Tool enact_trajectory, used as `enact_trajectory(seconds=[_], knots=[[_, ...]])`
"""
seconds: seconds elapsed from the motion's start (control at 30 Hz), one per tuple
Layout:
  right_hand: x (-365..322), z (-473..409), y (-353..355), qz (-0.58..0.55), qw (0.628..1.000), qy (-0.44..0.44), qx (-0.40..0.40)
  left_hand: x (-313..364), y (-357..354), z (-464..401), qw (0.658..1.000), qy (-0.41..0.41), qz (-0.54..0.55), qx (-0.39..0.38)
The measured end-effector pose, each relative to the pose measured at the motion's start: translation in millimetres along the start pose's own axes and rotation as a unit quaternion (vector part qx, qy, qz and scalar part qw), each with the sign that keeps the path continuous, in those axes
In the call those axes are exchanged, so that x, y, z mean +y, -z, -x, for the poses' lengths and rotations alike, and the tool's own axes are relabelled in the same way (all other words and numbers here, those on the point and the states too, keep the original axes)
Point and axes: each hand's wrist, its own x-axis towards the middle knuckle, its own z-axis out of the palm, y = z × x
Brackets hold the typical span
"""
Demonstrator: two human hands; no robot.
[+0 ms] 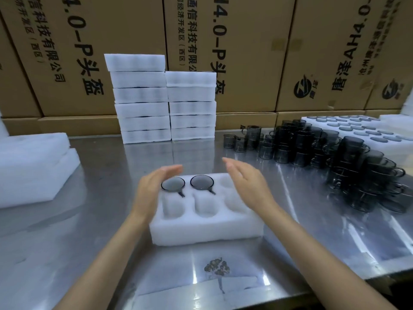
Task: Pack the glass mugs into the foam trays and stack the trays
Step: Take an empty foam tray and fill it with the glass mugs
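a white foam tray [201, 231] with six round pockets, in two rows of three, sits on the steel table [89, 242] directly in front of the person. two smoked glass mugs occupy the far row: one mug [173, 184] in the far-left pocket and a second mug [202, 182] in the far-middle pocket, both upright with handles pointing toward the near side. the far-right pocket and all three near pockets hold nothing. the left hand [154, 186] is at the left edge of the tray, fingers straight and together, gripping nothing; whether it touches the foam cannot be determined. the right hand [248, 182] is above the right end of the tray, fingers extended and loose, also holding nothing. to the right on the table stands a dense group of unpacked mugs [335, 157], several stacked on one another. behind that group lies a large foam sheet [357, 128] with many filled pockets. at the far centre stand two stacks of foam trays [165, 104], side by side and touching, the left stack taller. loose foam pieces [33, 166] rest at the left of the table. printed cardboard cartons [245, 52] line the back.
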Motion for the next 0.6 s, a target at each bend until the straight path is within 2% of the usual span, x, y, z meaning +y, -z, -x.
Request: enact_trajectory(seconds=[0.07,0.2,0.27,0.33,0.6], knots=[[22,-1,8,-0.037,0.996,-0.054,0.069,-13,9,2,0.993,0.035,0.026,0.107],[85,-7,23,0.029,0.978,-0.198,0.063,-27,16,0,0.976,0.141,0.058,0.156],[104,-17,31,0.046,0.963,-0.249,0.089,-29,13,-3,0.976,0.145,0.049,0.152],[115,-29,36,0.073,0.952,-0.273,0.119,-30,10,-3,0.984,0.135,-0.013,0.117],[153,-77,32,0.167,0.936,-0.272,0.145,-40,12,-6,0.979,0.096,-0.168,0.062]])
